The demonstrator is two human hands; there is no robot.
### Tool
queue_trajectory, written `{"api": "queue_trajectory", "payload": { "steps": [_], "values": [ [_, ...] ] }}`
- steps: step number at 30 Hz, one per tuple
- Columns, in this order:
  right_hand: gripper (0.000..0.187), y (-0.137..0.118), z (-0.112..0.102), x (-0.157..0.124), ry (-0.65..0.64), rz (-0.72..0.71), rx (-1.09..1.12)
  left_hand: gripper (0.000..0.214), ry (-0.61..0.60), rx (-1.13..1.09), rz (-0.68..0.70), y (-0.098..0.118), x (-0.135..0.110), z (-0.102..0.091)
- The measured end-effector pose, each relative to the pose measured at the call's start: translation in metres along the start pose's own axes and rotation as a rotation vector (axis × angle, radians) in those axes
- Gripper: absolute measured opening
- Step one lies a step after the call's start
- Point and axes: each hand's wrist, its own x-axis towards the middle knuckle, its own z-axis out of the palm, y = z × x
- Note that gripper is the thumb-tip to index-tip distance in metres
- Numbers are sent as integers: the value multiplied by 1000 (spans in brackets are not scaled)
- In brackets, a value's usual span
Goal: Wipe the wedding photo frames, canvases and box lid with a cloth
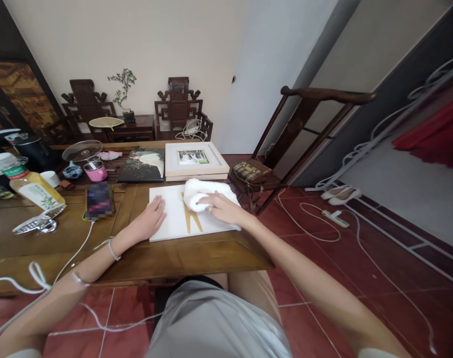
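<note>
A white flat panel (pixel 172 219) with a gold mark on it lies near the front edge of the wooden table (pixel 166 256). My left hand (pixel 150 219) rests flat on the panel's left edge, fingers stretched out. My right hand (pixel 222 209) presses down on a white cloth (pixel 200 191) that lies on the panel's right part, fingers curled over it.
Behind the panel lie a white framed photo (pixel 194 159) and a dark painting (pixel 142 165). To the left are a phone (pixel 98 201) on a white cable, a bottle (pixel 27 184), a pink pot (pixel 95 170) and cups. A wooden chair (pixel 286 139) stands at the right.
</note>
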Motion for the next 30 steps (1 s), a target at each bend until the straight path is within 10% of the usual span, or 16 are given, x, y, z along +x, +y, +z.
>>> {"api": "queue_trajectory", "payload": {
  "steps": [7,19,30],
  "values": [
    [47,-19,17,38,2,-24,-75,52,1,-9,-15,0,0,1],
    [46,-89,8,-74,-230,-248,-10,51,1,5,-13,3,0,0],
    [45,-44,15,19,-79,-92,-96,54,-3,-19,-23,1,-1,3]
  ]
}}
